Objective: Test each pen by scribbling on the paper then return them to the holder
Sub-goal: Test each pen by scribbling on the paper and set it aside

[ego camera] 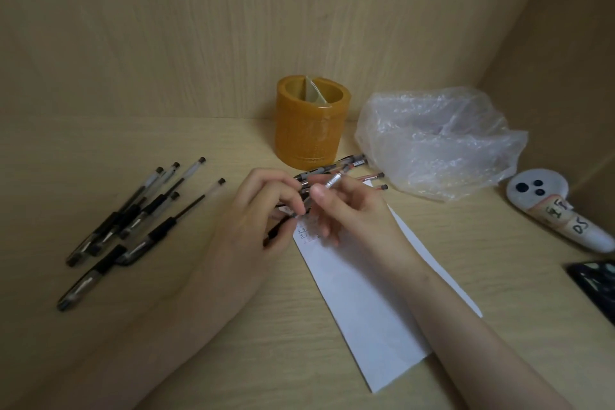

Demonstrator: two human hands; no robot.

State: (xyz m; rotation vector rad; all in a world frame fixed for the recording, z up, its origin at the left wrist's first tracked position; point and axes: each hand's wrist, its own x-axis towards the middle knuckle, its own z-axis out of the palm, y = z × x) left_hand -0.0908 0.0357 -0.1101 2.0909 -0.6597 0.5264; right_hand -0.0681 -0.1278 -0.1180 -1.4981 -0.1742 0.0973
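— where is the pen sitting right now?
— i'm seeing the pen (332, 182) running slantwise between both hands, just above the top end of the paper (366, 293). its silver end is sticking up past the right thumb, and a dark lower part is showing under the left hand's fingers (293, 200).
— are the fingers gripping it?
— the right hand (352, 213) is pinching it, thumb and forefinger closing on the barrel just below the silver end. the left hand (259, 213) is curling its fingers round the dark part lower down. the hands are hiding the middle, so i'm not managing to tell whether that is one piece or a pen and its cap.
— and the other pens?
— a bunch of black pens (133, 220) is lying on the bench (199, 326), well to the left of the left hand. a few more pens (349, 165) are lying behind the hands, between the holder (309, 130) and a crumpled plastic bag (439, 140). the orange holder is standing upright at the back, near the wall.
— anything else?
— some scribbles (304, 234) are showing on the paper just under the hands. a white controller (549, 206) with handwritten labels is lying to the right, and a dark phone (595, 283) is lying at the right edge.
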